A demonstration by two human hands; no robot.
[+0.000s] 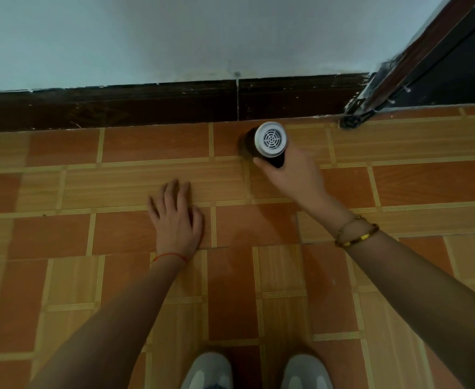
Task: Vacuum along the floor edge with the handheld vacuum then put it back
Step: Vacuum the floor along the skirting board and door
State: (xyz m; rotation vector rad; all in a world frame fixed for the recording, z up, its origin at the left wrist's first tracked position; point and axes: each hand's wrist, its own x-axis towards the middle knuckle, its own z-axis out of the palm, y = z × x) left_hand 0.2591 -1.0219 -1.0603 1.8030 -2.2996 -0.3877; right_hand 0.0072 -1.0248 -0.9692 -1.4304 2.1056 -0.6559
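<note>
The handheld vacuum (268, 143) is a dark cylinder with a white vented end cap facing the camera. It points down at the tiled floor just in front of the dark skirting board (146, 105), close to the corner by the door frame. My right hand (292, 172) grips its dark body from below and the right. My left hand (174, 214) hovers or rests flat over the floor tiles to the left, fingers straight and spread, holding nothing. The vacuum's nozzle end is hidden beneath its body.
A pale wall (174, 35) rises above the skirting. A brown door frame (415, 57) with a dark opening stands at the right. The floor (118, 234) is orange and tan tile. My two grey shoes (256, 373) show at the bottom edge.
</note>
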